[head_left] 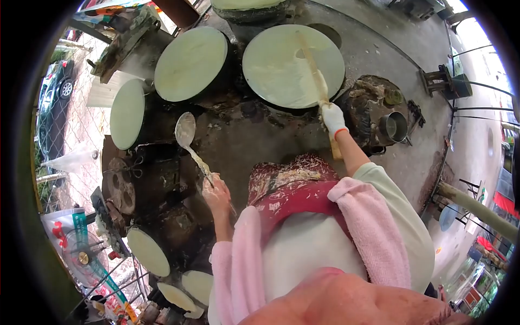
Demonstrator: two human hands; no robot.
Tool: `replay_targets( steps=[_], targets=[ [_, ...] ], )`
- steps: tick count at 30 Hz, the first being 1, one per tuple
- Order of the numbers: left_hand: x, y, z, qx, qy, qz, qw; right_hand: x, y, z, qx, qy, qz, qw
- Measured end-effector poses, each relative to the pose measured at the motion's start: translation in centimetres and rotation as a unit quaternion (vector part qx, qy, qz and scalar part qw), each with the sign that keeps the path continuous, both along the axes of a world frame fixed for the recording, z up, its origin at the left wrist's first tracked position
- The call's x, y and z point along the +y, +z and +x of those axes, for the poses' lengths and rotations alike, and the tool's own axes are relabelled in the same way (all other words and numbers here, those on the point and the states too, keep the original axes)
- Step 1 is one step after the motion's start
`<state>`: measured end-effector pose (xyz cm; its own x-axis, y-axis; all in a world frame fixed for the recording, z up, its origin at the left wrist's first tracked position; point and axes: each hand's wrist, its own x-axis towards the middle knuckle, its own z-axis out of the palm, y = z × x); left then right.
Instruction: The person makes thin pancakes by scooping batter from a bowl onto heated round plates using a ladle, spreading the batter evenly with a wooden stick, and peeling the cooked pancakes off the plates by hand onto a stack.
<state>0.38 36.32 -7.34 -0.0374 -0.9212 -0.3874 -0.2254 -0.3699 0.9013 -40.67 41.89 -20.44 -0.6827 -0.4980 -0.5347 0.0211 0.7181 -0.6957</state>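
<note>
Concrete floor (pixel 374 59), grey and patchily stained, is spread beyond a ring of pale green, flat-topped round discs. The broadest full disc (pixel 271 73) is coated with a smooth, wet-looking cream layer, streaked thicker toward its near right side. A maroon apron (pixel 292 197) is crusted with whitish flecks, and a pink towel (pixel 376 227) of fluffy pile is draped over the shoulders. The long wooden bar (pixel 311 60), straight and flat, is smeared with pale paste; the metal ladle (pixel 186 129) is rounded at the bowl and clotted along the handle. A small metal pot (pixel 392 127) is set at the right.

One disc is cut off at the top edge, and the dark supports are lost in shadow. The left fingertips are hard to make out.

The wooden bar is gripped by the gloved right hand (pixel 333 118), its far length laid over the broadest disc, its near end projecting below the fist. The ladle's handle is held in the bare left hand (pixel 216 193), the bowl raised beyond it.
</note>
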Motion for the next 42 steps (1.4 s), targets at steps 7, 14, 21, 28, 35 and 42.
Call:
replay_targets(
  steps=[7,14,21,28,35,42],
  targets=[
    [2.4,0.4,-4.9,-0.024,-0.024,-0.021,0.999,4.2,0.1,-2.3,0.19,0.151,0.067,0.968],
    [5.2,1.1,-10.2,-0.066,-0.023,-0.017,0.997,4.0,1.4,-8.3,-0.03,0.143,-0.053,0.988],
    [7.2,2.4,-13.4,-0.079,-0.002,-0.018,0.997,4.1,-0.1,-16.2,0.207,0.222,0.016,0.953],
    [7.2,2.9,-15.0,-0.081,-0.017,-0.018,0.996,5.9,0.7,-15.1,0.003,0.281,-0.102,0.954],
    [8.3,2.6,-15.0,-0.075,0.04,0.018,0.996,-1.6,-0.2,-25.4,0.246,0.304,-0.016,0.92],
    [9.5,3.1,-15.6,-0.1,0.039,0.019,0.994,-14.1,5.4,-24.9,0.344,0.313,0.032,0.885]
  ],
)
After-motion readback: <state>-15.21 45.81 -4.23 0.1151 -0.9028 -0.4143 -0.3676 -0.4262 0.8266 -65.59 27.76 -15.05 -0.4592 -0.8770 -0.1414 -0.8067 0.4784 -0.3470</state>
